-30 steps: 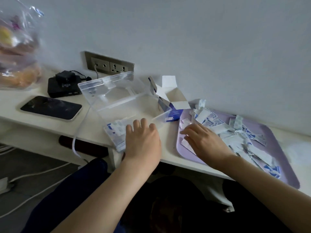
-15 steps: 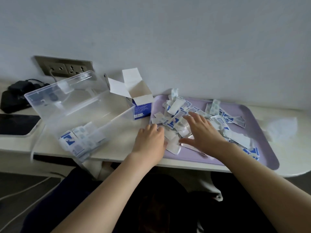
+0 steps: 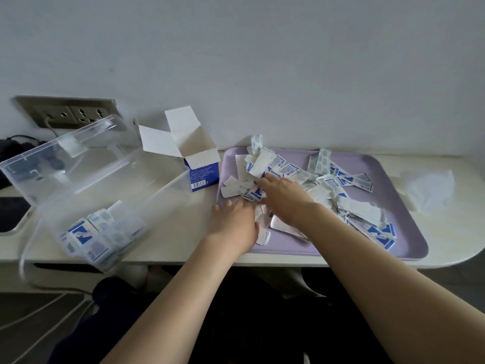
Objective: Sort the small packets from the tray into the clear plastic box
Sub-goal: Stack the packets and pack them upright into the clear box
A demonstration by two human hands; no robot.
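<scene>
Packets to sort: a loose heap of small packets [image 3: 328,185] lies on the purple tray [image 3: 409,232], thickest at its far left corner.
Right hand [image 3: 286,198]: it is palm down on the heap, with the fingertips buried among the packets. I cannot tell whether this grip has closed on any.
Left hand [image 3: 233,224]: it lies at the tray's near left edge, fingers stretched forward and touching the heap's fringe. The grip is wide and I can see nothing held.
Heap from the grips: it is directly under and just ahead of both hands.
Packet axes: they are long strips lying every which way, some flat and some propped on end, so no single direction serves.
Clear plastic box [image 3: 110,179]: it sits on the bench [image 3: 183,248] to the left of both hands, skewed to the edge, mouth up and lid thrown back.
Sorted packets [image 3: 99,232]: these are stacked at the box's near end.
Nearer hand: the left, I'd judge, so a leftward carry suits it.
In the way: an open carton [image 3: 194,158] stands between box and tray, toward the wall.
</scene>
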